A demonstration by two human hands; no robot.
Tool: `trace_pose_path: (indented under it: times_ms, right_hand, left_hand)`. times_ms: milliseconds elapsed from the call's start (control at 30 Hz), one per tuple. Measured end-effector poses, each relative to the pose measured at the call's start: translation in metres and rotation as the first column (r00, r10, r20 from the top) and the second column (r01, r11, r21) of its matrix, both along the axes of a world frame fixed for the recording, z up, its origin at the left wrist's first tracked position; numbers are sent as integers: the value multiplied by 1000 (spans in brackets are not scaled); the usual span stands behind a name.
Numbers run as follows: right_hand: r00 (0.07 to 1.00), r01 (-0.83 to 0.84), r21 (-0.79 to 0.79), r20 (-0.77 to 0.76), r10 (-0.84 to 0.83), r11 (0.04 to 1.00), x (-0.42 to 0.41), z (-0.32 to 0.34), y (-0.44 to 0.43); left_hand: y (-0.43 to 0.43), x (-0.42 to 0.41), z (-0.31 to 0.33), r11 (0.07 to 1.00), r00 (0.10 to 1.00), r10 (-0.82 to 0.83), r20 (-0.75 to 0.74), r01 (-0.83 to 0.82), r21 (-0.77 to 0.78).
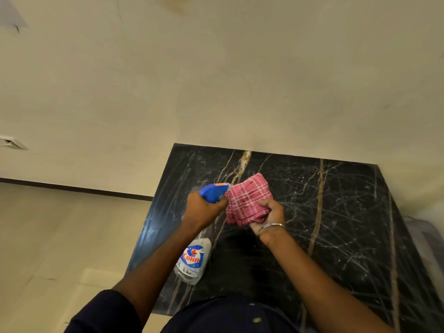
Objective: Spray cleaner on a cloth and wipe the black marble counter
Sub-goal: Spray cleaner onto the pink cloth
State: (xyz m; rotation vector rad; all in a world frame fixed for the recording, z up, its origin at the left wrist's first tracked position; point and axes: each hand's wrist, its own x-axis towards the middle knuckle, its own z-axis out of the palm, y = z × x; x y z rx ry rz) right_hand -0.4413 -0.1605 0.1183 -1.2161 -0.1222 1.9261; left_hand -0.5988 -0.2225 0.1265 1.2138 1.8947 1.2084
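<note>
**Cloth being sprayed above a black marble counter, wiping not yet begun**

Hands of one person meet over the counter, seen from a head-worn camera looking down. The left hand (204, 207) is wrapped around the neck of a clear spray bottle (193, 259) with a blue trigger head (214, 192), its nozzle almost touching a folded pink checked cloth (247, 200). The right hand (269, 213), with a thin metal bangle (272, 227) at the wrist, grips the cloth from below and holds it up in the air, clear of the stone. No mist or wet patch can be made out, so whether any cleaner has landed is unclear.

By the look of it, the task is at its first step: the cloth is being loaded, and the wiping is all still to do.

The black marble counter (336, 212) has gold and white veins and is covered in pale smears and criss-cross streaks. It butts against a plain cream wall (216, 80). To the left, lower down, lies a pale beige floor (60, 236) with a dark skirting line (72, 187). Dark clothing shows at the bottom edge.
</note>
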Motion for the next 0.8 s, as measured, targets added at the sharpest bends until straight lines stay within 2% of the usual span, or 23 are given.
trace_pose_path:
  times_ms: [433, 633, 800]
  right_hand:
    - [998, 53, -16, 29, -52, 998, 17, -10, 10]
    - [998, 47, -34, 37, -46, 998, 19, -17, 13]
    - [998, 34, -38, 55, -32, 999, 18, -18, 13]
  left_hand:
    - [1, 13, 2, 992, 993, -117, -35, 115, -57]
    - [5, 13, 2, 999, 998, -35, -46, 34, -27]
    - [6, 8, -3, 997, 999, -1, -54, -3, -77]
